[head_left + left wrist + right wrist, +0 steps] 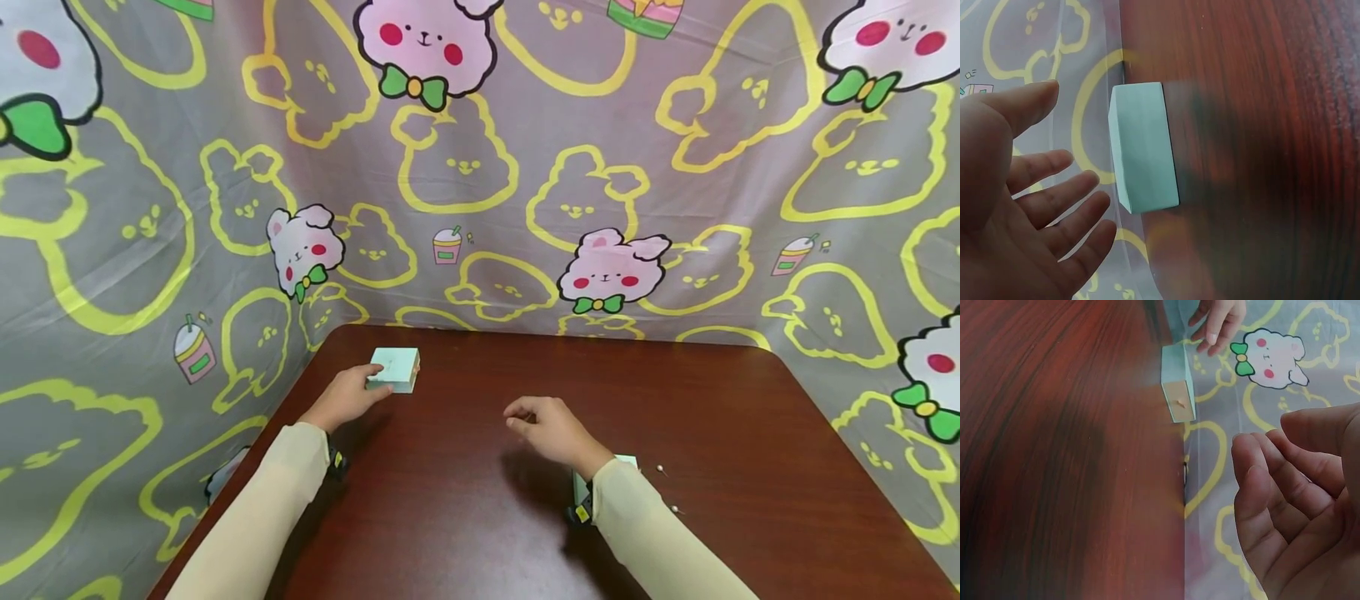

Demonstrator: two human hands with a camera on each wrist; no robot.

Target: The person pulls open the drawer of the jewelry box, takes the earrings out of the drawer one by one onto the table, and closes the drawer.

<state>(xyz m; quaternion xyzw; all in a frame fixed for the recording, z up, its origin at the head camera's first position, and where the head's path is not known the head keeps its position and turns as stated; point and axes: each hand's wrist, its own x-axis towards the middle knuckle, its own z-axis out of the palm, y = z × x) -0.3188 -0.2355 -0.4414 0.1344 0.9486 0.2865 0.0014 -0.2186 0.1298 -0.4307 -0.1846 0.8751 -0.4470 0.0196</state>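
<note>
Centre left of the frame, here's our left hand (347, 398), fingers spread and gripping nothing, just beside the mint box (397, 362); we see its peach front (1175, 392), but the inside stays hidden. Mid-frame, our right hand (553, 429) curls loosely, empty. Lower right, our wrist mostly covers a pale green object (580, 487); beyond lie two white-headed pieces (660, 468).

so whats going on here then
A person's left hand is open close to a mint-green drawer box at the far left corner of the wooden table, not gripping it. The right hand is held over the table, empty, fingers loosely curled. Another mint-green object is partly hidden by the right forearm, with two small white-headed pieces to its right, too small to identify.
</note>
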